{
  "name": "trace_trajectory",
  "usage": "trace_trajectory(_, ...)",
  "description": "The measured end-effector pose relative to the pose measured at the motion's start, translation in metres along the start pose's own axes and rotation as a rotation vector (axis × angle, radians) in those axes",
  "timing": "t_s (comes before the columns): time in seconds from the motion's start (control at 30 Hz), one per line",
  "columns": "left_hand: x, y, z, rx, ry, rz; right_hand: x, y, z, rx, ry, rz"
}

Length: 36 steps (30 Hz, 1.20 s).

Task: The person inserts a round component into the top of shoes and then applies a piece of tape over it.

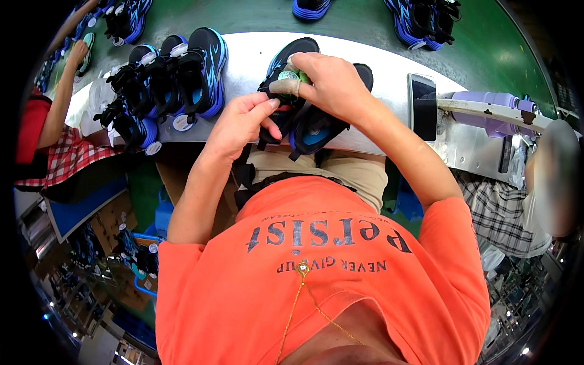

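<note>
In front of me, a black-and-blue sneaker (294, 47) lies under my hands, its toe pointing away. Beside it on the right is a second black sneaker (313, 129), partly covered by my right forearm and hand. My right hand (334, 85) reaches over the first shoe, with beige coverings on its thumb and forefinger. Pinched between these fingers is a small green-and-white piece (288, 75), its kind unclear. At the near left side of the shoe, my left hand (243, 125) has thumb and forefinger pressed together; whatever they hold is too small to make out.
Several black-and-blue sneakers (207, 70) with round white tags stand on the white table (252, 52) at left. A dark phone-like slab (423, 106) and a lilac bottle (486, 100) are at right. Beyond is a green surface (359, 21) with more shoes. A co-worker's arm (58, 109) shows at far left.
</note>
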<state>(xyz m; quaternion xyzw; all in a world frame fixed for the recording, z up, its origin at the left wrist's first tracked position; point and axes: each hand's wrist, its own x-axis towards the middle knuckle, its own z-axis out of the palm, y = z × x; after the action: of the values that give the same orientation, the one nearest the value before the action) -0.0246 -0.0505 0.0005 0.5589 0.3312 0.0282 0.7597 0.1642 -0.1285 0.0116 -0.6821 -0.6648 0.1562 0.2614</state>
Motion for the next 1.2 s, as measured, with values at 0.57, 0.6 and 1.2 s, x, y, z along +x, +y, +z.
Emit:
trace_trajectory(0.57,0.013,-0.001,0.021,0.391,0.162,0.187,0.001,0.015,-0.008,-0.086,0.020,0.052)
trace_trajectory(0.6,0.006,0.010,0.023,0.384,0.195,0.168,0.004,0.019,-0.016,0.016,-0.001,0.053)
trace_trajectory(1.2,0.028,0.025,0.030,0.455,-0.114,0.251,-0.049,0.019,-0.030,0.155,0.056,0.305)
